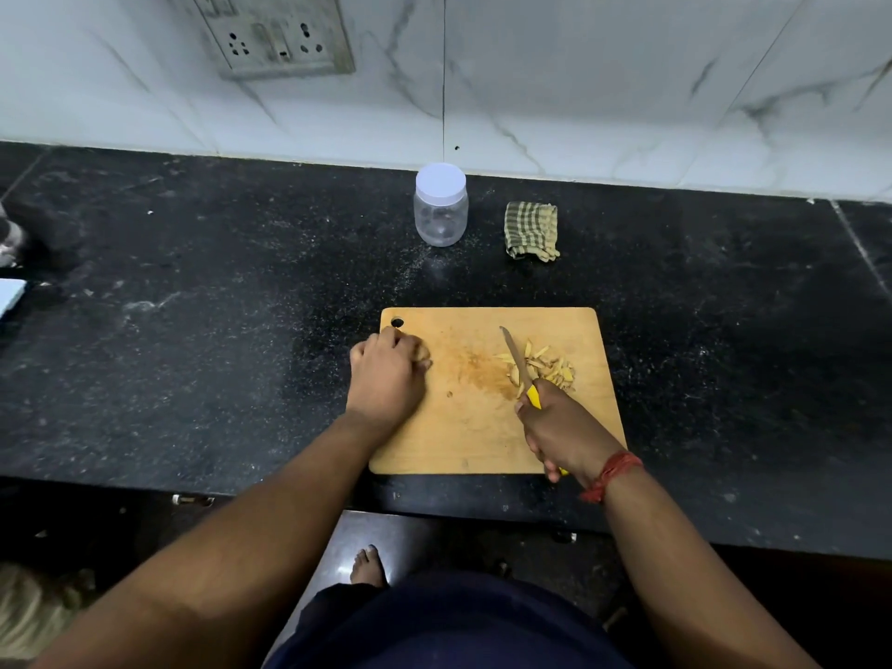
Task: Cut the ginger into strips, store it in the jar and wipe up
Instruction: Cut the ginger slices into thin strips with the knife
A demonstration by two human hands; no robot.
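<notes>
Single view: head-worn wide-angle camera, looking forward and steeply down from above the counter. Faces the marble wall, which fills the top of the frame; lines bow near the edges from lens distortion. The board sits near centre, close below. Both forearms enter from the bottom edge, with the person's torso and one foot on the floor directly beneath. No second view to overlap.
</notes>
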